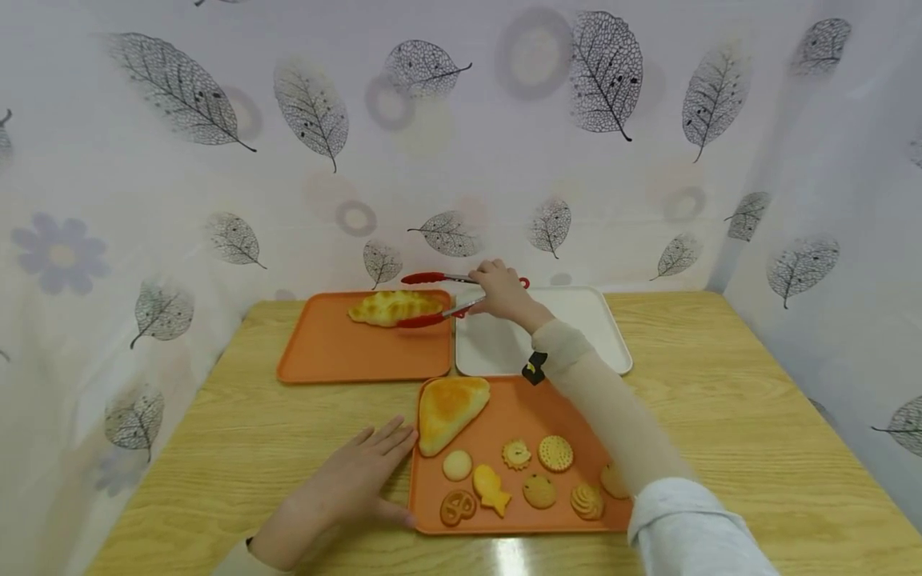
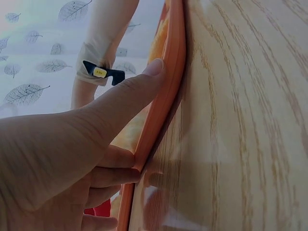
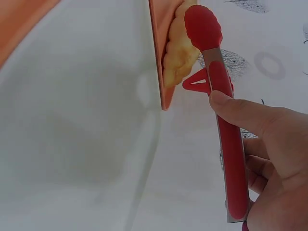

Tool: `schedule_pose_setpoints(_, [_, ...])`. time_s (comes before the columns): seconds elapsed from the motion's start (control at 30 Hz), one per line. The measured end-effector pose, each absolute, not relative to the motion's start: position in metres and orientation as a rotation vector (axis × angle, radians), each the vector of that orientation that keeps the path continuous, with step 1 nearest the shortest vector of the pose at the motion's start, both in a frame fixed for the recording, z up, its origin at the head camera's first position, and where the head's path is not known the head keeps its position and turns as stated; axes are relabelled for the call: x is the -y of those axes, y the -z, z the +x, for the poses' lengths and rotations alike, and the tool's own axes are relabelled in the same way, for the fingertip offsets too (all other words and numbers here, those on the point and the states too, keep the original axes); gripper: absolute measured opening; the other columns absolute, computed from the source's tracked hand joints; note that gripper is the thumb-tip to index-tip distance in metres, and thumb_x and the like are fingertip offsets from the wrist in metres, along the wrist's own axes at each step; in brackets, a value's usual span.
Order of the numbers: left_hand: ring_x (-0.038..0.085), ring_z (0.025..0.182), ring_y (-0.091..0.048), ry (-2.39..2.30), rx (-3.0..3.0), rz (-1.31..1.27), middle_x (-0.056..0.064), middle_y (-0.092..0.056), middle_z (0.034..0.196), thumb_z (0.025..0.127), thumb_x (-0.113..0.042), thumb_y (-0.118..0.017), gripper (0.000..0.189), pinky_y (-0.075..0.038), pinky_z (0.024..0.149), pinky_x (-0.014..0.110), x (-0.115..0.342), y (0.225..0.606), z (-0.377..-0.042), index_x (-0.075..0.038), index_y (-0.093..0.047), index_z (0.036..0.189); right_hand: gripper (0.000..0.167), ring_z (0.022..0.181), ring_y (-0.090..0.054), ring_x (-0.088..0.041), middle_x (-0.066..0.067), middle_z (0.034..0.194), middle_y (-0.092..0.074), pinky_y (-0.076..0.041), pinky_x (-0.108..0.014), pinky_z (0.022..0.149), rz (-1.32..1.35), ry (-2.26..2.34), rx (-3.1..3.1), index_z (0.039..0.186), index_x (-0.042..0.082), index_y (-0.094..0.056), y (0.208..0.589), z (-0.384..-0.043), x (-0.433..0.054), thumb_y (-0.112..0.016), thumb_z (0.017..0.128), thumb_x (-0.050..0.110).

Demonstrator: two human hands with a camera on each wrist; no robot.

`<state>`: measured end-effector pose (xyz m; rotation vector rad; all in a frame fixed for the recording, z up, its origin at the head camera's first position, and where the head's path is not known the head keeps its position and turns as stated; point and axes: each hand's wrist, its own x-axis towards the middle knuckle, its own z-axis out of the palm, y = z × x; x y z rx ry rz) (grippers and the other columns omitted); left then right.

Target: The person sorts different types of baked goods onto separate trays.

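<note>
My right hand (image 1: 502, 294) grips red-and-silver tongs (image 3: 224, 115), with the thumb along one arm. The tongs' arms are spread. One red tip is at the near side of a long, ridged golden bread (image 1: 389, 306); the other stands beyond its far side. That bread lies on the back left orange tray (image 1: 346, 356). My left hand (image 1: 353, 476) has its fingers stretched out and touches the left edge of the front orange tray (image 1: 519, 524). In the left wrist view, its thumb (image 2: 153, 68) rests against the tray's rim. A triangular bread (image 1: 448, 412) lies beside those fingers.
Behind the front tray, under my right arm, is a white tray (image 1: 612, 344). Several biscuits lie on the front tray, among them a pretzel-shaped one (image 1: 458, 507) and a fish-shaped one (image 1: 490, 488). A leaf-patterned curtain (image 1: 446, 176) rises behind the wooden table (image 1: 720, 400).
</note>
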<state>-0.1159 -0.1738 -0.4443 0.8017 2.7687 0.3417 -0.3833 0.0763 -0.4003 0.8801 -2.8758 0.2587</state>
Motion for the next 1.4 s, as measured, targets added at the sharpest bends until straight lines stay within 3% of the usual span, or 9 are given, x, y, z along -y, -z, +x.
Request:
schedule_pose_setpoints(0.73, [0.027,0.151,-0.021,-0.298,-2.776,0.788,0.008,-0.031,0.160,0.068,-0.078,-0.062,0.114,-0.023,0.121,0.052,0.177,0.443,-0.115,-0.008,-0.033,0.152,0.068,0.115,-0.048,-0.036,-0.017,0.123,-0.058,-0.043,-0.055,0.089,1.063,-0.434,2.701,0.131,0.001,-0.059,0.392,-0.299,-0.157,-0.085,0.074,0.027])
schedule_pose_setpoints(1.4, [0.027,0.151,-0.021,-0.310,-2.759,0.801,0.009,-0.031,0.160,0.067,-0.079,-0.060,0.114,-0.024,0.120,0.053,0.178,0.442,-0.117,-0.008,-0.033,0.152,0.066,0.105,-0.050,-0.032,-0.015,0.116,-0.061,-0.045,-0.045,0.082,1.154,-0.408,2.710,0.126,0.000,-0.063,0.400,-0.236,-0.204,-0.087,0.070,0.024])
